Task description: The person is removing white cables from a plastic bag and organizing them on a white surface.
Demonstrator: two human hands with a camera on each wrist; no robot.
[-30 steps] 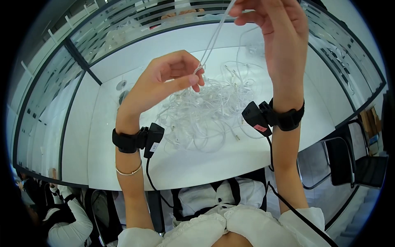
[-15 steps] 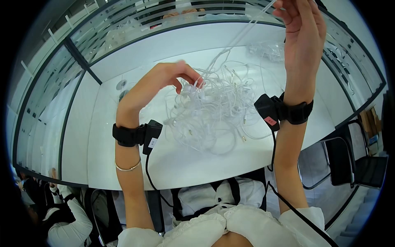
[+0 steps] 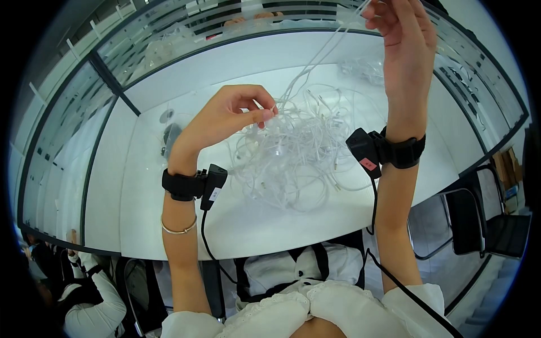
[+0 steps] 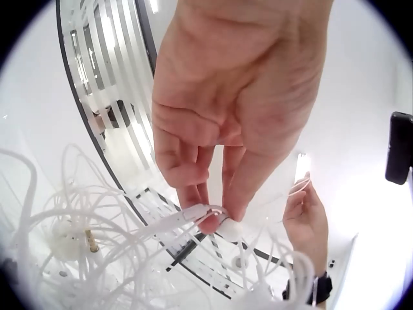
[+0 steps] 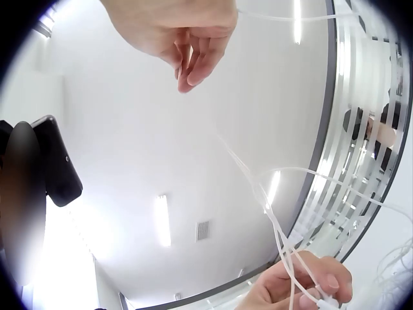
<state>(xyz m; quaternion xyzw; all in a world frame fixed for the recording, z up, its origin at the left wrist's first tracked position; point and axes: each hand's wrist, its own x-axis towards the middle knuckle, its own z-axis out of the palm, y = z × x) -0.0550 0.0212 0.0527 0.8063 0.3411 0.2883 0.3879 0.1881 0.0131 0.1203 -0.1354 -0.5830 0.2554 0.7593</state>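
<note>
Beside the tangle point(image 3: 307, 138), your left hand point(image 3: 228, 112) is pinching a white cable point(image 4: 168, 223), thumb no longer lifting; above the tangle, your right hand point(image 3: 408, 59) is pinching strands point(image 3: 307, 70).

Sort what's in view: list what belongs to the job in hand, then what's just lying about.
In the job:
Tangled heap of thin, white, plastic-looking cables
Thin white strands stretching above it
Bare left hand, pinching cable at the heap
Bare right hand, holding the strands up

Apparently just lying about:
Crumpled clear plastic packaging
Black chair with metal legs
</note>
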